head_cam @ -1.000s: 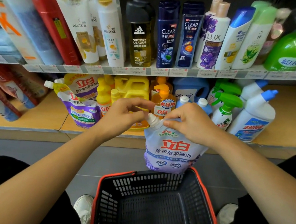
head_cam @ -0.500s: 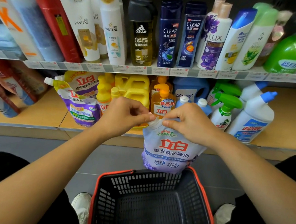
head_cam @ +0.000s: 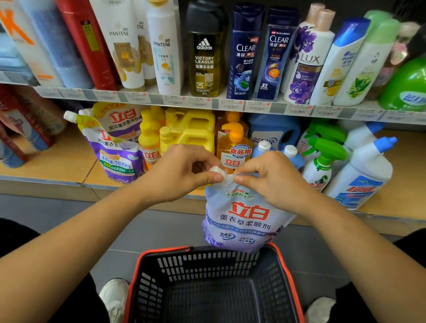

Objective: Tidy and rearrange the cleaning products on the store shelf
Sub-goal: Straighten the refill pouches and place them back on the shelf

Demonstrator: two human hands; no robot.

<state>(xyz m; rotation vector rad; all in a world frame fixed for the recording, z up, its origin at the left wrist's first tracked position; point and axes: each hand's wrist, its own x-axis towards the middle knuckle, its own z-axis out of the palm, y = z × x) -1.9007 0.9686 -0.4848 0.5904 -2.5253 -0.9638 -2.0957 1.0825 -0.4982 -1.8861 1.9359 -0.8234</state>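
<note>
Head view: lavender refill pouch point(head_cam: 245, 216) hangs upright in front of the lower shelf point(head_cam: 413, 176), near its front edge. Its bottom lines up with the far rim of the black basket point(head_cam: 162, 262) with orange-red trim; whether the two touch cannot be told. The basket stands on the floor between the person's white shoes.

Both hands meet at the top of the pouch. The left hand point(head_cam: 182, 170) comes in from the left with its fingers curled, and its grip is a tight pinch of thumb and forefinger on the white spout cap point(head_cam: 216, 169) at the pouch's upper left corner. The right hand point(head_cam: 273, 179) has its grip closed over the pouch's top edge just right of the cap, thumb on the near side, so the bag dangles below that grip. The two hands almost touch at the cap.

On the lower shelf a second purple pouch point(head_cam: 115, 154) leans at the left, then yellow jugs point(head_cam: 191, 130) and an orange pump bottle point(head_cam: 232, 147) just beyond the hands. Green trigger sprayers point(head_cam: 320, 161) and white bottles with blue caps point(head_cam: 363, 174) stand to the right. The upper shelf point(head_cam: 215, 103) carries a row of shampoo and body-wash bottles, with price tags along its front edge
</note>
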